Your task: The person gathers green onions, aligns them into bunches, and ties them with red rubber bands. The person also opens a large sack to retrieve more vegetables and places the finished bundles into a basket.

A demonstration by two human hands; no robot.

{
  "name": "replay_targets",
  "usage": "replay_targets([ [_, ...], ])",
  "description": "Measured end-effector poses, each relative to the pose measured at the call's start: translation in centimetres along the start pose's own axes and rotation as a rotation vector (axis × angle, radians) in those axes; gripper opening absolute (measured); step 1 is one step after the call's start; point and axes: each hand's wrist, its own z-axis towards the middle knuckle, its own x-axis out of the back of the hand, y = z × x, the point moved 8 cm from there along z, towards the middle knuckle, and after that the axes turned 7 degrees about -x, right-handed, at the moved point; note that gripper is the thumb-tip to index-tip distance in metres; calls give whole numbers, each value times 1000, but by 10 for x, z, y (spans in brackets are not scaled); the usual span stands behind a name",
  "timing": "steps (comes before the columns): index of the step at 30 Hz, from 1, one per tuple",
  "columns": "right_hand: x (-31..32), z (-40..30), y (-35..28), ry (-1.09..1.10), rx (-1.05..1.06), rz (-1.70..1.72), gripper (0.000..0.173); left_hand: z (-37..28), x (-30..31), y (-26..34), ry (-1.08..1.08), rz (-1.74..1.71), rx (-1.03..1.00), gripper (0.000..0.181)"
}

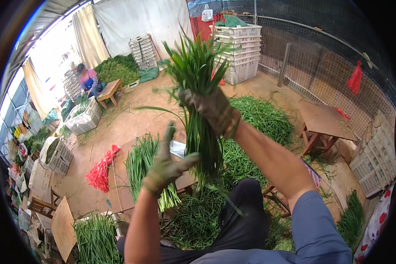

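My gloved right hand (211, 107) grips a thick bunch of long green leaf vegetables, likely Chinese chives (203, 142), and holds it upright with the leaf tips pointing away from me. Loose leaves around it are blurred. To the left of the bunch is my gloved left hand (166, 163), fingers spread, with nothing in it. Beneath that hand a pile of the same greens (142, 161) lies on a low brown board table (120, 178). A tuft of red plastic ties (102, 170) lies at the table's left edge.
Loose greens (257, 118) heap on the floor ahead and right. A crate of greens (95, 234) stands at lower left. White crates (239, 56) are stacked at the back, and a small table (323, 120) stands right. Another person (89, 81) sits by a crate (84, 117) at far left.
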Motion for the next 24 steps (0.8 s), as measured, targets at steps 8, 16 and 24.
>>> replay_targets([
  [8,50,10,119,195,-463,-871,31,-77,75,-9,322,-224,353,44],
  [16,83,47,142,417,-463,-696,43,-81,62,-30,311,-287,377,30],
  [24,-25,38,12,364,-284,-948,41,56,23,-16,-108,283,-28,72],
])
